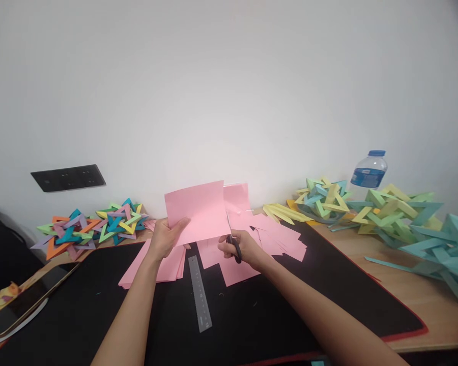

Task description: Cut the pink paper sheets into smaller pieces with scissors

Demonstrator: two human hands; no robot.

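My left hand (167, 238) grips a pink paper sheet (198, 211) by its lower left part, thumb on the near face, and holds it up above the mat. In my right hand (244, 248) is a pair of scissors (234, 248) with dark handles, its blades pointing up along the sheet's right edge. Whether the blades are cutting into the paper cannot be made out. A stack of pink paper (137, 269) lies under my left forearm. Cut pink pieces (277, 235) spread out beyond my right hand. A metal ruler (200, 295) lies between my forearms.
A black mat (282, 310) with red edging covers much of the wooden table. Folded paper stars (66, 234) stand at left, more pale green and blue ones (397, 213) at right. A water bottle (369, 170) rises behind those. A tablet-like device (26, 300) lies far left.
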